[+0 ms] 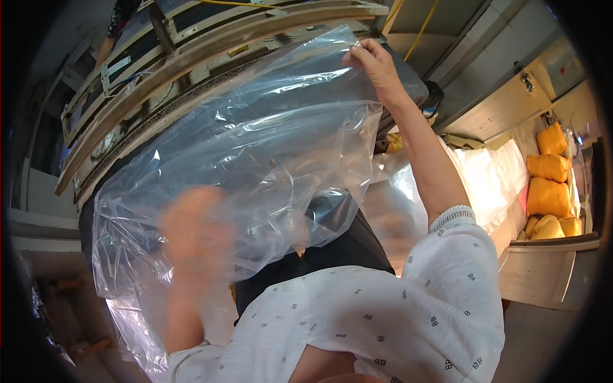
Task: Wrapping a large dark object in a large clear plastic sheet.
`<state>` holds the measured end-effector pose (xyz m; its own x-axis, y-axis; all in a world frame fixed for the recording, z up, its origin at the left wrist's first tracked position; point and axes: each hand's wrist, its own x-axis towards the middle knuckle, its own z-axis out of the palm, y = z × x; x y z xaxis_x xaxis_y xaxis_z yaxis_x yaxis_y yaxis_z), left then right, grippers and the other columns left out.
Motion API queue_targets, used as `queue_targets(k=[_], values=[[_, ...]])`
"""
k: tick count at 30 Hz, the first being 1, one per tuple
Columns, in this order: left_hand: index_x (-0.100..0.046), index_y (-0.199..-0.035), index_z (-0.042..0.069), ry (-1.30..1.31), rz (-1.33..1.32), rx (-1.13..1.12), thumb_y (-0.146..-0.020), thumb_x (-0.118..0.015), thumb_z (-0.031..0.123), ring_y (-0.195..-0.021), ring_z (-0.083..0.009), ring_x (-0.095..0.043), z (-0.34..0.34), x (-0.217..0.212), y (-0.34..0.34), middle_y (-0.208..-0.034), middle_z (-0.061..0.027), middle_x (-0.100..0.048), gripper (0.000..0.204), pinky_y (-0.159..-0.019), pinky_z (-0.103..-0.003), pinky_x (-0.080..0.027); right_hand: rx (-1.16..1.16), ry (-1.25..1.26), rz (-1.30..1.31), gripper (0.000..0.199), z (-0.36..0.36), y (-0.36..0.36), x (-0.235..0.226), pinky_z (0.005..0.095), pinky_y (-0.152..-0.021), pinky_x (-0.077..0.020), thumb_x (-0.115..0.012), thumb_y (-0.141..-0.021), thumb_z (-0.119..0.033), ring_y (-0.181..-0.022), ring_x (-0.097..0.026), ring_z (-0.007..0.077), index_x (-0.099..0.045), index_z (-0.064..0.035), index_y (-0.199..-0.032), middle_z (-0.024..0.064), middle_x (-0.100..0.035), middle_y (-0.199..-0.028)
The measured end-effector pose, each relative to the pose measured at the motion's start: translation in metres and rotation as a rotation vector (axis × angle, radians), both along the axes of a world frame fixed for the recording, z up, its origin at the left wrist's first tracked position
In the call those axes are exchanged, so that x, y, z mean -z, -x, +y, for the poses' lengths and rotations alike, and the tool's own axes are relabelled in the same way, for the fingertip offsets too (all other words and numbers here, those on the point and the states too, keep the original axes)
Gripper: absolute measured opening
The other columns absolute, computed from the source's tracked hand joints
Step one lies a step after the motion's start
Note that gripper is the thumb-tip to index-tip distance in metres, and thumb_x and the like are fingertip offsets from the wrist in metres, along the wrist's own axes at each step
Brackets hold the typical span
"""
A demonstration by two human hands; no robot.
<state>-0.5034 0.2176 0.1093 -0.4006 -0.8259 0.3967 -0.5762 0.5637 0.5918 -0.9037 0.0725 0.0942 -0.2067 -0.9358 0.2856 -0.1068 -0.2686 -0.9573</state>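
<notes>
A large clear plastic sheet [255,147] spreads across the dark surface in front of me and hangs down over my lap, creased and shiny. At the far right, my right hand [373,64] pinches the upper corner of this sheet between thumb and fingers, arm stretched out. Over the sheet's near left part is my left hand [195,220], smeared by motion. Its fingers cannot be made out, nor whether it touches the plastic.
A long wooden-framed machine [166,64] runs along the far side. Yellow-orange bundles [549,185] are stacked at the right by a wooden cabinet [536,268]. White sheeting [491,179] lies beyond my right arm. Another person's arm [105,51] shows at the top left.
</notes>
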Motion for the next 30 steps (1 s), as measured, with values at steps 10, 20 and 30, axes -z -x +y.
queue_targets(k=[10, 20, 30], values=[[-0.055, -0.080, 0.009, -0.004, -0.192, 0.250, -0.067, -0.063, 0.004, -0.076, -0.0218, -0.054, 0.036, 0.074, 0.053, -0.073, -0.0049, -0.052, 0.016, -0.071, -0.033, -0.038, -0.002, 0.129, 0.119, 0.016, 0.018, -0.022, -0.032, 0.0177, -0.061, -0.0415, -0.053, -0.089, -0.023, -0.065, -0.048, 0.0034, -0.050, -0.0075, -0.084, -0.0036, -0.048, -0.070], [-0.047, -0.119, -0.004, 0.220, 1.041, -0.873, -0.089, -0.041, 0.009, -0.104, -0.0205, -0.050, 0.054, -0.046, -0.287, -0.115, -0.0122, -0.051, 0.033, -0.092, -0.032, -0.038, -0.593, 0.120, 0.350, 0.013, 0.091, -0.097, -0.094, 0.0192, -0.070, -0.0426, -0.056, -0.086, -0.015, -0.075, -0.053, 0.0052, -0.056, -0.0036, -0.091, -0.0018, -0.056, -0.078], [-0.056, -0.113, 0.005, 0.695, -0.139, 0.213, -0.071, -0.070, 0.013, -0.110, -0.0223, -0.049, -0.005, -0.148, 0.028, -0.117, -0.0089, -0.054, 0.045, -0.094, -0.033, -0.038, -0.573, 0.178, 0.569, 0.043, 0.154, -0.124, -0.128, 0.0179, -0.066, -0.0425, -0.050, -0.076, 0.006, -0.066, -0.048, 0.0032, -0.059, -0.0113, -0.114, -0.0017, -0.061, -0.094]])
